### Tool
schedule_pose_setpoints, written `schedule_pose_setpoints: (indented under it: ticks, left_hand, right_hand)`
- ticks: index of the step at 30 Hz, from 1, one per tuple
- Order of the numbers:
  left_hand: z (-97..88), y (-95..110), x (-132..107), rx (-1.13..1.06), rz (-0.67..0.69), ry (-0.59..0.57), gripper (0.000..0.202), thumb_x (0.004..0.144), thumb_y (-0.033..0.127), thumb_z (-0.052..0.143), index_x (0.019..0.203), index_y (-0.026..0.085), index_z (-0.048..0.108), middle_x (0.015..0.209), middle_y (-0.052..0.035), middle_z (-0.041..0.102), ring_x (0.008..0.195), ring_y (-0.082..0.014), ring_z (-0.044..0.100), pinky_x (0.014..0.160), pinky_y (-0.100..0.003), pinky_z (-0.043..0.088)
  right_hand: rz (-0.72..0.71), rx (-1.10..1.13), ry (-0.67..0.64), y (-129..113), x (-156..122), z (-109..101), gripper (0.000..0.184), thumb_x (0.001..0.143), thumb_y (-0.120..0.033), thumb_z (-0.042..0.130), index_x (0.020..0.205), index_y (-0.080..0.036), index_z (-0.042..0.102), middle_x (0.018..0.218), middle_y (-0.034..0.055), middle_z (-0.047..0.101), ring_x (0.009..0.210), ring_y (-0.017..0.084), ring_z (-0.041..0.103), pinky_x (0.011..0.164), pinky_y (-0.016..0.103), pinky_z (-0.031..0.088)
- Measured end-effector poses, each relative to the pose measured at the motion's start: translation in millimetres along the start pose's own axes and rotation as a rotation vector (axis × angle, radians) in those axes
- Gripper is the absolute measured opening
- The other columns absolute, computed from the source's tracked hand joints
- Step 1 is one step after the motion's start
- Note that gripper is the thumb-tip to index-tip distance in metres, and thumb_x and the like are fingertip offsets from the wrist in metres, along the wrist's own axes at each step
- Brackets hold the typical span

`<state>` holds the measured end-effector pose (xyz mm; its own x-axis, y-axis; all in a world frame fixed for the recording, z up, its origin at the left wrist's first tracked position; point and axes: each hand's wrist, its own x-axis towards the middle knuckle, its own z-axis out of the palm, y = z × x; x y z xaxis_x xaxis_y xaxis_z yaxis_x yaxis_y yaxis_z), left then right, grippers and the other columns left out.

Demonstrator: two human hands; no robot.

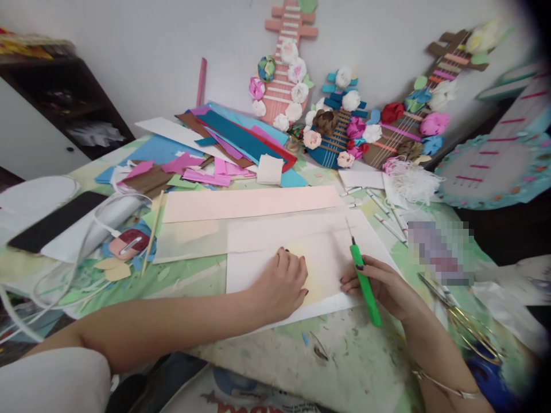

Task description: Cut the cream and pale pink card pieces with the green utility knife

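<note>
My right hand [383, 287] holds a green-handled tool [365, 284] with a thin pointed metal tip, angled up and away over the paper. Palm down, my left hand [284, 284] rests on a white sheet [253, 278], its fingers loosely bent and the thumb apart. A pale, see-through strip [193, 244] lies across the sheet's far left part. Just beyond it is a long peach paper strip [249, 202]. A faint yellowish patch shows on the sheet between my hands.
Coloured paper scraps [232, 137] pile up behind. Flower-covered paper instruments [284, 80] lean on the wall. Several white markers [390, 226] and gold-handled scissors [469, 330] lie at right. A black phone [58, 221], white cable [92, 229] and wooden stick [152, 234] are at left.
</note>
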<state>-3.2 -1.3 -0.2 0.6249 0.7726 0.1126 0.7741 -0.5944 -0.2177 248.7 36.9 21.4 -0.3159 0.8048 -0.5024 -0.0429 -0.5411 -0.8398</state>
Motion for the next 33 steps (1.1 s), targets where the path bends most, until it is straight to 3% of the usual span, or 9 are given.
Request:
schedule_pose_setpoints:
  ticks: [6, 10, 13, 18, 21, 25, 33]
  left_hand:
    - [-1.2, -3, 1, -0.086, -0.012, -0.006, 0.055, 0.092, 0.044, 0.039, 0.129, 0.004, 0.05, 0.111, -0.0262, 0.057, 0.103, -0.0389, 0.052, 0.084, -0.05, 0.04]
    - [-1.5, -4, 2, -0.066, -0.001, -0.017, 0.056, 0.093, 0.043, 0.038, 0.13, 0.003, 0.05, 0.11, -0.0259, 0.057, 0.103, -0.0402, 0.052, 0.083, -0.048, 0.04]
    - [-2.3, -5, 1, -0.05, 0.007, -0.016, 0.055, 0.093, 0.042, 0.036, 0.13, 0.003, 0.05, 0.11, -0.0261, 0.057, 0.103, -0.0407, 0.052, 0.083, -0.048, 0.039]
    - [-1.7, -7, 1, -0.037, 0.033, 0.02, 0.054, 0.092, 0.041, 0.038, 0.128, 0.003, 0.052, 0.125, -0.0274, 0.052, 0.102, -0.0398, 0.052, 0.082, -0.047, 0.038]
    - [-0.5, -8, 1, -0.045, 0.044, 0.042, 0.055, 0.093, 0.041, 0.037, 0.131, 0.005, 0.051, 0.136, -0.0243, 0.046, 0.102, -0.0396, 0.052, 0.082, -0.047, 0.038]
    - [-0.7, -9, 0, -0.044, 0.043, 0.02, 0.057, 0.093, 0.043, 0.035, 0.134, 0.005, 0.048, 0.138, -0.0226, 0.045, 0.103, -0.0392, 0.052, 0.082, -0.047, 0.038]
    - [-1.3, -8, 0, -0.052, 0.027, 0.006, 0.057, 0.094, 0.044, 0.036, 0.134, 0.006, 0.047, 0.141, -0.0208, 0.043, 0.105, -0.0376, 0.05, 0.085, -0.045, 0.036]
  right_hand:
    - [0.008, 0.017, 0.062, 0, -2, 2, 0.01, 0.077, -0.02, 0.062, 0.086, -0.019, 0.058, 0.083, 0.0101, 0.074, 0.076, 0.023, 0.072, 0.075, 0.038, 0.057]
    - [0.031, -0.006, 0.079, -1, -2, 5, 0.02, 0.075, -0.023, 0.067, 0.09, -0.02, 0.054, 0.07, 0.0043, 0.07, 0.061, 0.018, 0.068, 0.058, 0.029, 0.054]
    - [-0.003, 0.015, 0.107, -1, 0, 8, 0.025, 0.07, -0.026, 0.072, 0.088, -0.019, 0.056, 0.059, -0.0023, 0.06, 0.046, 0.011, 0.055, 0.044, 0.02, 0.045]
    - [0.029, 0.097, 0.165, 1, 1, 10, 0.02, 0.074, -0.034, 0.068, 0.079, -0.019, 0.056, 0.054, -0.0055, 0.048, 0.041, 0.007, 0.043, 0.036, 0.018, 0.035]
    - [0.028, 0.079, 0.11, 1, -1, 10, 0.016, 0.07, -0.024, 0.066, 0.08, -0.019, 0.055, 0.052, -0.0064, 0.047, 0.04, 0.007, 0.041, 0.044, 0.022, 0.044]
    - [0.013, 0.06, 0.081, -2, -4, 12, 0.02, 0.064, -0.015, 0.062, 0.083, -0.018, 0.056, 0.053, -0.0082, 0.048, 0.039, 0.006, 0.043, 0.07, 0.035, 0.055]
    - [-0.008, 0.04, 0.035, -2, -6, 9, 0.041, 0.048, -0.006, 0.051, 0.086, -0.02, 0.051, 0.06, -0.007, 0.055, 0.044, 0.008, 0.049, 0.075, 0.036, 0.053]
